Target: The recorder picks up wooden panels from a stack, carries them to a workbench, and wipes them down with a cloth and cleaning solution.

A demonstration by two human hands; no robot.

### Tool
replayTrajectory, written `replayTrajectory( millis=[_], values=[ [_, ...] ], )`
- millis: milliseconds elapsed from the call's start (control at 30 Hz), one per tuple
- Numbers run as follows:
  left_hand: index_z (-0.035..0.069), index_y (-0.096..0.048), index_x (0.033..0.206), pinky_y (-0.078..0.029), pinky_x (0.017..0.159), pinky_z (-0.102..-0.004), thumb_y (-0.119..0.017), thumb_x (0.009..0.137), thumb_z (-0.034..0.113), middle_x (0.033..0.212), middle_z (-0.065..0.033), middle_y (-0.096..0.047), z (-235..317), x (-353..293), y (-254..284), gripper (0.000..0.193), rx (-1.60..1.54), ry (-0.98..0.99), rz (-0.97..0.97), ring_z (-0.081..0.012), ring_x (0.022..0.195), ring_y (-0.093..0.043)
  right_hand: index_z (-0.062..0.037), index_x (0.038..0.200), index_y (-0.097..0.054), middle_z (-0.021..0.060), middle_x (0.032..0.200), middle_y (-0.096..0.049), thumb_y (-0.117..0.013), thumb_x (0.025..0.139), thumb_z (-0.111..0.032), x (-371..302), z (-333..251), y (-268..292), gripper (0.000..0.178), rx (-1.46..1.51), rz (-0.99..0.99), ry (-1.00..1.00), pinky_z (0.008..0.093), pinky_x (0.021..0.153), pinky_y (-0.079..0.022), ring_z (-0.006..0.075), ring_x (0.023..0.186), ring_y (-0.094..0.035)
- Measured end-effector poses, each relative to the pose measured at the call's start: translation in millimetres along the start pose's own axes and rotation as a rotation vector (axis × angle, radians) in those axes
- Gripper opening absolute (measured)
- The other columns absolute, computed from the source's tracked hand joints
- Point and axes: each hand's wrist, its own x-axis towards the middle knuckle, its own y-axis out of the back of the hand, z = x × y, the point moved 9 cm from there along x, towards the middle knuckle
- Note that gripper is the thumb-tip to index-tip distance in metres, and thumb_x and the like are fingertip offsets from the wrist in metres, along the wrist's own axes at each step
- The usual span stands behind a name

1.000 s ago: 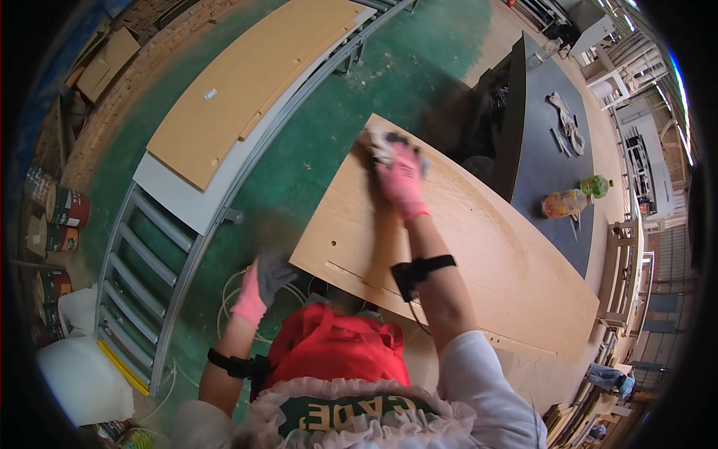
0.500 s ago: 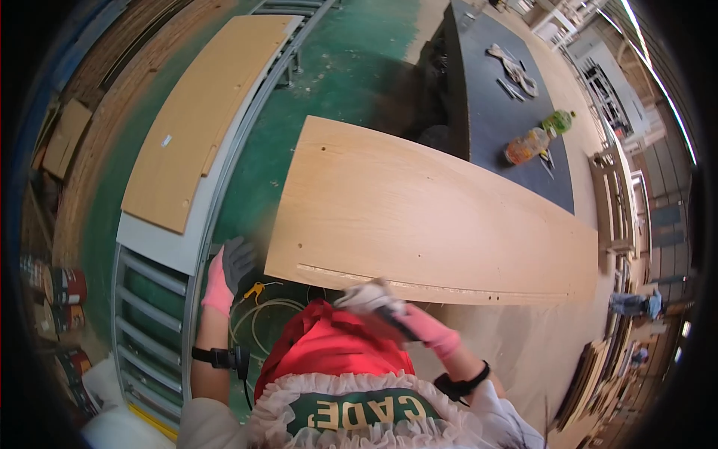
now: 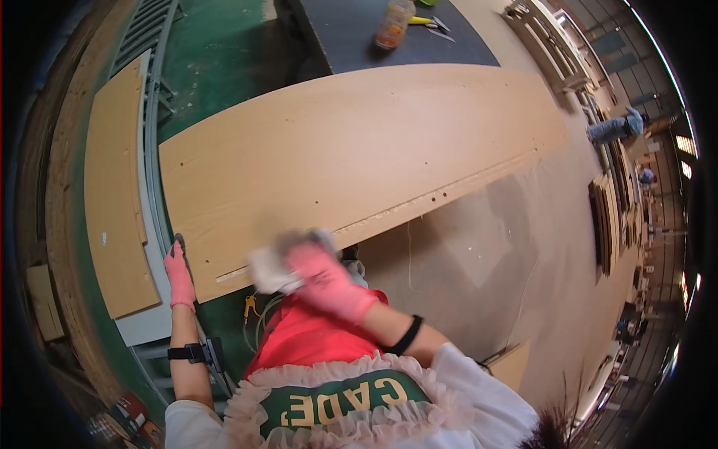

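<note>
The pink-gloved right hand point(image 3: 321, 277) clutches white cloth point(image 3: 271, 272) at the tan wooden panel point(image 3: 359, 150)'s six o'clock; its long, ragged groove point(image 3: 385, 212) could snag it. Pink-gloved left hand point(image 3: 179, 275), eight o'clock: grip unclear.

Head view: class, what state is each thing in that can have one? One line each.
Right hand: gloved, blurred, holding white cloth
White cloth: bunched, blurred
Left hand: gloved, at large panel's edge
Large panel: lying flat, holed, grooved
Smaller board: lying flat
Bottle: apparently upright
Right forearm strap: fastened
</note>
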Motion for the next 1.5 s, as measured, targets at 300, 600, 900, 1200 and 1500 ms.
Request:
replayTrajectory(
  millis=[300, 600, 900, 1200, 1500],
  values=[
    [-0.004, -0.056, 0.107, -0.042, 0.078, -0.0258, -0.045, 0.092, 0.032, 0.098, -0.0047, -0.06, -14, 4, -5, 0.041, -0.123, 0.071, 0.01, -0.0136, 0.087, -0.054, -0.0038, 0.131, -0.035, 0.0146, 0.135, -0.036, -0.049, 0.082, -0.027, -94, 242, 365, 0.056, -1.127, 0.407, -0.908, 0.0461, 0.106, -0.015, 0.0314, 0.129, -0.027],
    [-0.007, -0.054, 0.11, -0.042, 0.082, -0.0273, -0.047, 0.09, 0.029, 0.1, -0.0111, -0.062, 0, -4, 7, 0.042, 0.044, -0.024, 0.112, -0.0163, 0.091, -0.055, -0.0064, 0.13, -0.037, 0.0123, 0.137, -0.034, -0.046, 0.083, -0.037, 51, 265, 291, 0.057, -1.037, 0.502, -1.015, 0.0467, 0.105, -0.017, 0.0293, 0.128, -0.027],
    [-0.003, -0.047, 0.121, -0.031, 0.097, -0.029, -0.043, 0.091, 0.028, 0.117, -0.014, -0.051, 4, -113, 41, 0.043, -0.016, 0.005, 0.134, -0.0225, 0.114, -0.044, -0.0039, 0.085, -0.056, 0.0142, 0.089, -0.057, -0.051, 0.072, -0.022, 315, 113, -22, 0.022, -0.861, 0.362, 0.038, 0.0423, 0.083, -0.038, 0.0321, 0.091, -0.051],
    [0.006, -0.036, 0.13, -0.028, 0.102, -0.0364, -0.039, 0.088, 0.009, 0.134, -0.0192, -0.028, -68, -213, 182, 0.043, 0.216, 0.154, 0.536, -0.0296, 0.12, -0.035, -0.001, 0.098, -0.062, 0.0048, 0.092, -0.062, -0.043, 0.085, -0.052, 139, -94, -307, 0.056, 0.686, -1.277, -0.292, 0.0286, 0.078, -0.043, 0.0121, 0.085, -0.054],
    [0.003, -0.046, 0.122, -0.044, 0.085, -0.0325, -0.046, 0.09, 0.022, 0.111, -0.0149, -0.055, 111, -153, 53, 0.038, -0.013, -0.183, 0.312, -0.0224, 0.098, -0.054, -0.0038, 0.119, -0.046, 0.0135, 0.119, -0.049, -0.057, 0.078, -0.04, 105, 1, 32, 0.055, 0.657, -0.702, -0.911, 0.0346, 0.103, -0.025, 0.0208, 0.114, -0.043]
  ],
)
